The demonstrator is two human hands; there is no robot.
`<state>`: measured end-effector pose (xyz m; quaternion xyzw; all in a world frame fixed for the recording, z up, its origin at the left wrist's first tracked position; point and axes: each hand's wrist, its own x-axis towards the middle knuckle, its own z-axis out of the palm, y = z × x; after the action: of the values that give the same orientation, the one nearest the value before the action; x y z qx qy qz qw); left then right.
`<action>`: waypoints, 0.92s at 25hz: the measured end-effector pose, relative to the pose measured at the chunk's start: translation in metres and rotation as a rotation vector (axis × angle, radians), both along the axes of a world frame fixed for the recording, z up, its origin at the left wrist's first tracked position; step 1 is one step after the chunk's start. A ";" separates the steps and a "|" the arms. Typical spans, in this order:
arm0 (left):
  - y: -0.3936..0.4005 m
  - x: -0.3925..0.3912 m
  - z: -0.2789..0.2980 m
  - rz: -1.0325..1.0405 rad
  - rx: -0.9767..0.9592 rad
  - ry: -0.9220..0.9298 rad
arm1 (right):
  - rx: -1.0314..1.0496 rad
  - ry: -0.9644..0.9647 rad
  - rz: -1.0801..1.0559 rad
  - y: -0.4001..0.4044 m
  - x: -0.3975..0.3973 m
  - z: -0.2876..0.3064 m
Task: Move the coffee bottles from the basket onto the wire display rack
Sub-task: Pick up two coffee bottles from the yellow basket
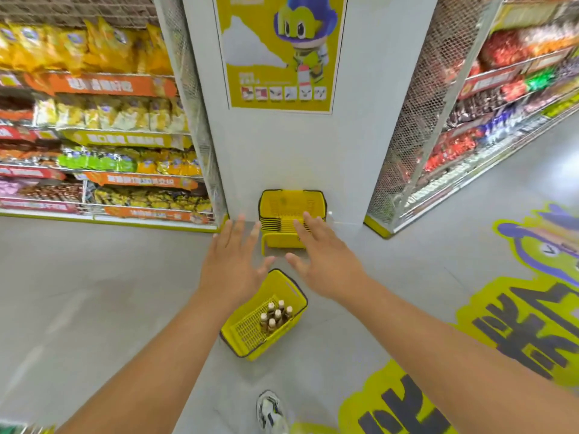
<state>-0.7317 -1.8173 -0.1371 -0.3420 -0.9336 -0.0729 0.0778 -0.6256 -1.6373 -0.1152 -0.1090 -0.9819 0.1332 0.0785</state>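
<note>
A yellow shopping basket [247,346] stands on the grey floor below my hands. Several brown coffee bottles [275,314] with pale caps stand upright in its far corner. My left hand [233,261] and my right hand [322,261] are both stretched forward, palms down, fingers spread, holding nothing. They hover well above the basket, one on each side of it. Wire-mesh racks [416,130] full of goods stand left and right of the pillar.
A stack of empty yellow baskets [282,202] sits against a white pillar [376,89] with a yellow poster. Snack shelves [94,136] fill the left, another shelf row runs off right. A shoe [271,411] shows at the bottom. Yellow floor graphics [501,339] lie right.
</note>
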 end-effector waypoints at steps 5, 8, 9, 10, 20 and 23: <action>0.042 -0.101 -0.043 0.024 0.034 -0.035 | -0.003 -0.049 0.052 0.039 -0.104 -0.034; 0.063 -0.164 -0.062 0.055 0.035 -0.081 | -0.002 -0.101 0.066 0.065 -0.167 -0.055; 0.068 -0.181 -0.071 0.066 0.041 -0.097 | -0.009 -0.114 0.074 0.072 -0.185 -0.062; 0.072 -0.195 -0.080 0.075 0.040 -0.115 | -0.013 -0.125 0.090 0.078 -0.201 -0.071; 0.105 -0.257 -0.270 0.301 0.053 -0.340 | -0.084 -0.296 0.304 0.120 -0.325 -0.258; 0.111 -0.264 -0.353 0.386 0.023 -0.387 | -0.086 -0.390 0.384 0.132 -0.346 -0.350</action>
<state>-0.9953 -1.7062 -0.4903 -0.1367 -0.9782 -0.1311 -0.0856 -0.9715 -1.5050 -0.4653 0.0524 -0.9747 0.1637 -0.1431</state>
